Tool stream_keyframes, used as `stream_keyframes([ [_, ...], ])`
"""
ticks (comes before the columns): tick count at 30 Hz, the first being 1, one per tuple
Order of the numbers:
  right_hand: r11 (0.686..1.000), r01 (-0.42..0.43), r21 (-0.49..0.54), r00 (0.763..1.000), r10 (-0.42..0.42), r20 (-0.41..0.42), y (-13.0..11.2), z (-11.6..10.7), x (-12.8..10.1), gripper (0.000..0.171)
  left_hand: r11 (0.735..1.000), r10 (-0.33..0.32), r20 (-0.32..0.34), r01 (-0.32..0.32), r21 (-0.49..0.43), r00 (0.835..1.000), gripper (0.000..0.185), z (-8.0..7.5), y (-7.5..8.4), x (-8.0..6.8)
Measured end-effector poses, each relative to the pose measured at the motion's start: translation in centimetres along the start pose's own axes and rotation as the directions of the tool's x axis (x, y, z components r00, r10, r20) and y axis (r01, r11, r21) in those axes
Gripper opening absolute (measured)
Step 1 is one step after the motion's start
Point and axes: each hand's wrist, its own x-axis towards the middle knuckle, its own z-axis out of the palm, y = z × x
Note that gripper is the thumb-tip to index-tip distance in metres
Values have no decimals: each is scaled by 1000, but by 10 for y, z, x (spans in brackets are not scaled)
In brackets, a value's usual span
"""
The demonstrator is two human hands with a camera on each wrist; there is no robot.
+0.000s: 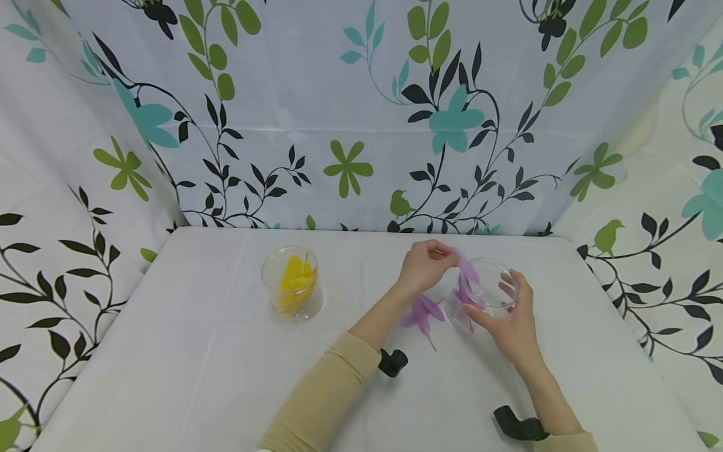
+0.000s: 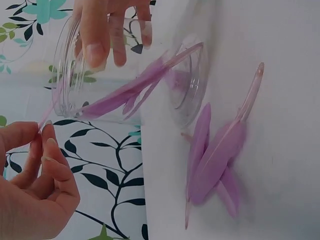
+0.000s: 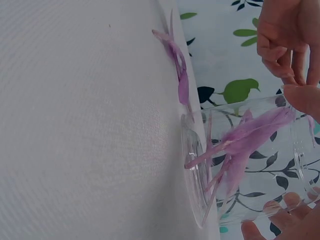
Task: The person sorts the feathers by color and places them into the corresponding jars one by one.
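Between thumb and fingertips, my left hand pinches a purple feather at the mouth of a clear jar. My right hand grips that jar round its upper part, thumb on the near side and fingers on the far side. Inside the jar lean several purple feathers, quills down toward its base in the left wrist view. On the white table just left of the jar lies a small pile of purple feathers.
Farther left stands a second clear jar with yellow feathers in it. The table has a white cover, and a leaf-patterned curtain hangs behind and at both sides. Black straps or mounts sit at the wrists.
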Motion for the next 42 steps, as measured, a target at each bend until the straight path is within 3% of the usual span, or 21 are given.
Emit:
stream_keyframes([
  [4, 1000, 8, 4, 1000, -8, -1, 0, 1, 0, 110, 995, 49, 15, -50, 89, 999, 17, 9, -1, -4],
  [8, 1000, 13, -3, 1000, -13, 2, -1, 2, 0, 109, 988, 54, 7, -55, 143, 999, 16, 17, -5, -5],
  [18, 1000, 9, -5, 1000, -9, 1, 1, 4, 1, 107, 998, 5, 3, -5, 63, 1000, 18, 21, -13, -5],
  [25, 1000, 16, -12, 1000, -16, -7, 2, 4, 1, 108, 999, 21, -13, -21, 47, 1000, 25, 3, -33, 1],
  [33, 1000, 21, -18, 1000, -21, -9, 3, 0, 2, 108, 996, -35, -7, 36, 85, 999, 28, -25, -61, 0],
  [42, 1000, 16, -10, 1000, -17, -9, 4, 1, 1, 109, 982, -93, -14, 94, 162, 996, 25, -32, -78, -1],
])
